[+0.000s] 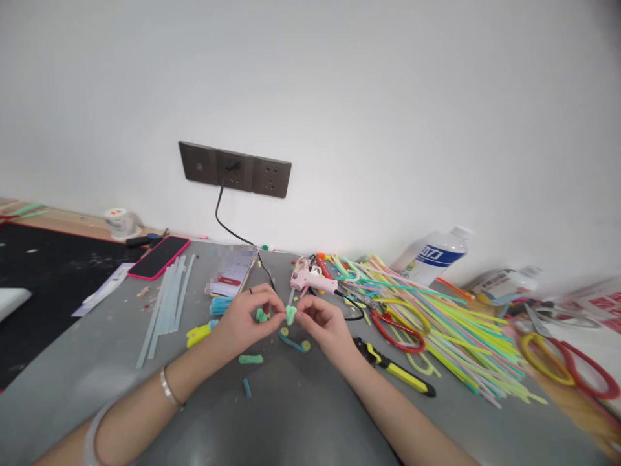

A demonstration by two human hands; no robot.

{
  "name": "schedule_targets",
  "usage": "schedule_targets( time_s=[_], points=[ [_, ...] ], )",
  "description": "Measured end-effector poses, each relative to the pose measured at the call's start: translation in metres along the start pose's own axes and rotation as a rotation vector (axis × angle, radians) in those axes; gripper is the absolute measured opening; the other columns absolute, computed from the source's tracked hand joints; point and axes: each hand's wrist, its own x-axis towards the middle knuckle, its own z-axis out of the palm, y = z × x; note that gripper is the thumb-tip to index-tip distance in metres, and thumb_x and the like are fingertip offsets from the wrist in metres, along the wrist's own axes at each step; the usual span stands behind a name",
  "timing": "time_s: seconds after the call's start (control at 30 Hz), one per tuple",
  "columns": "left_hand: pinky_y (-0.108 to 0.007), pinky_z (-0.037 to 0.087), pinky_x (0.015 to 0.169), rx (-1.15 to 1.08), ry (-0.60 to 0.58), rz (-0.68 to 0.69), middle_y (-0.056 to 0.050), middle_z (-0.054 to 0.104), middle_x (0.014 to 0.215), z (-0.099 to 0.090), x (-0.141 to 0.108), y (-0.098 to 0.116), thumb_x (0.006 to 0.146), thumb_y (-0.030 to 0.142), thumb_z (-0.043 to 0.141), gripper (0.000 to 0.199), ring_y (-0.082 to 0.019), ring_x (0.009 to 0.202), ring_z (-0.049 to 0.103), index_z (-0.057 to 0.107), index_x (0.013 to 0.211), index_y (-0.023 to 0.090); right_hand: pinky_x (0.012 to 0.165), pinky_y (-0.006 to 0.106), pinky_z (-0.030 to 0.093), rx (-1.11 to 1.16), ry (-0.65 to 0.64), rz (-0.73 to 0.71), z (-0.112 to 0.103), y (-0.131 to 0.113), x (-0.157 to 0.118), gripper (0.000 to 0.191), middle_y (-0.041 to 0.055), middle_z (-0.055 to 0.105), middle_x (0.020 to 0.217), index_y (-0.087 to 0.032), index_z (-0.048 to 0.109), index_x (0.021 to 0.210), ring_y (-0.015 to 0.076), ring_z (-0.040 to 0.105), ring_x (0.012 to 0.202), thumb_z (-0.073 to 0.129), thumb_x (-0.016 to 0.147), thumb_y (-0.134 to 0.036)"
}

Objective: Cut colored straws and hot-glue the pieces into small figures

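Observation:
A small light green fuzzy piece (290, 315) is pinched between the fingertips of my left hand (252, 315) and my right hand (325, 323). Another green piece (262, 315) shows within the curl of my left fingers; whether they touch it I cannot tell. Just below the hands lies a blue strip with round yellow-green ends (294, 343). A green fuzzy piece (251, 359) and a short blue piece (247, 388) rest on the grey mat (301, 414). Behind my right hand is a pink glue gun (313, 281).
Right: fuzzy stems (451, 323), red-yellow scissors (400, 330), a yellow-black cutter (398, 372), more scissors (567, 362) and a white bottle (431, 255). Left: translucent sticks (165, 304), a pink-edged phone (160, 257) and a lit phone (231, 272). A black cord (218, 207) runs from the wall sockets.

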Motion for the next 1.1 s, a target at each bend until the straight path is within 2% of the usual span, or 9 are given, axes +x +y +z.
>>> schedule_targets(
  time_s=[0.53,0.83,1.1],
  points=[
    [-0.025,0.043,0.069,-0.022,-0.036,-0.057,0.0,0.056,0.075,0.0,0.0012,0.0024,0.085,0.018,0.061,0.01,-0.014,0.072,0.054,0.062,0.075,0.018,0.053,0.023,0.039,-0.013,0.002,-0.013,0.0001,0.002,0.0005,0.035,-0.0019,0.056,0.064,-0.018,0.061,0.074,0.0107,0.047,0.056,0.076,0.073,-0.05],
    [-0.025,0.043,0.067,-0.001,-0.028,-0.01,0.0,0.058,0.076,0.0002,0.0011,-0.0011,0.085,0.017,0.062,0.008,-0.014,0.073,0.055,0.064,0.077,0.018,0.051,0.024,0.037,-0.103,0.035,-0.082,0.0007,-0.0008,-0.0014,0.028,-0.0007,0.055,0.064,-0.019,0.061,0.073,0.0118,0.046,0.056,0.073,0.076,-0.045],
    [-0.024,0.043,0.069,-0.018,-0.04,-0.008,-0.001,0.059,0.077,-0.0015,0.0017,0.0016,0.087,0.018,0.062,0.01,-0.014,0.073,0.055,0.065,0.078,0.017,0.051,0.023,0.035,-0.093,0.034,-0.068,0.0002,0.0002,-0.0013,0.023,-0.0011,0.055,0.064,-0.019,0.06,0.073,0.0117,0.044,0.055,0.072,0.076,-0.039]
  ],
)
